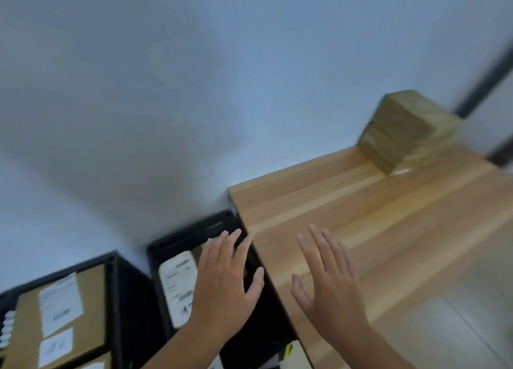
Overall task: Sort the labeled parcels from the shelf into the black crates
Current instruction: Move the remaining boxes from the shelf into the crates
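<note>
Both hands are raised with fingers spread and hold nothing. My left hand point(226, 281) hovers over a black crate point(177, 242) that holds a white labeled parcel point(177, 284). My right hand point(330, 282) is over the left end of the wooden shelf top point(374, 216). A second black crate point(119, 293) at the lower left contains a brown cardboard parcel point(27, 321) with white labels. A brown cardboard box point(402, 127) stands at the far end of the shelf top, near the wall.
A pale wall point(166, 91) fills the upper view behind the crates and shelf. A dark vertical frame point(488, 74) stands at the far right. More white items show at the bottom edge, between the crate and shelf.
</note>
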A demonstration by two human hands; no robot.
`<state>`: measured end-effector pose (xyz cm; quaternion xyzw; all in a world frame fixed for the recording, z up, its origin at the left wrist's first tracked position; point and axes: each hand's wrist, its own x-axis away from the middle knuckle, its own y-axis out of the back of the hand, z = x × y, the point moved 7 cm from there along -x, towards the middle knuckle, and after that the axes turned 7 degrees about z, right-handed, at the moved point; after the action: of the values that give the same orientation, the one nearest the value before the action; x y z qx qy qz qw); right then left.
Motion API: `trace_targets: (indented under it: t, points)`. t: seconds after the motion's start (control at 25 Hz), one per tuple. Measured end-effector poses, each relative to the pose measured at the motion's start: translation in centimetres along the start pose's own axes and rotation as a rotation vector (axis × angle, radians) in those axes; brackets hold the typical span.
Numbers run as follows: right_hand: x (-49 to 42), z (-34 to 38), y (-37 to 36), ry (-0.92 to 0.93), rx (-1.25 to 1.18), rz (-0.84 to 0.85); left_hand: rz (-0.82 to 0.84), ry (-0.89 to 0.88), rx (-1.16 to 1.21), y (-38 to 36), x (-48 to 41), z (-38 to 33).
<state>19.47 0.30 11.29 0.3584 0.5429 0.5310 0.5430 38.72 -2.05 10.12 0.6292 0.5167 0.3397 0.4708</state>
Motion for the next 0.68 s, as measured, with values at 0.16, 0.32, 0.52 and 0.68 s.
trace_targets:
  t: [0.16,0.32,0.52,0.68]
  points:
    - [6.3,-4.7,4.6,-0.179,0.105,-0.042,0.041,-0.198,-0.031,-0.1,-0.4,-7.3]
    - [11.6,-9.0,8.1,-0.333,0.113,-0.099,0.071,-0.341,-0.041,-1.0,0.7,-14.8]
    - [16.9,-14.6,11.0,-0.438,0.100,-0.189,0.080,-0.483,-0.133,-3.0,2.0,-23.8]
    - [20.6,-21.0,12.3,-0.500,0.052,-0.235,0.087,-0.565,-0.109,-5.2,1.6,-31.1]
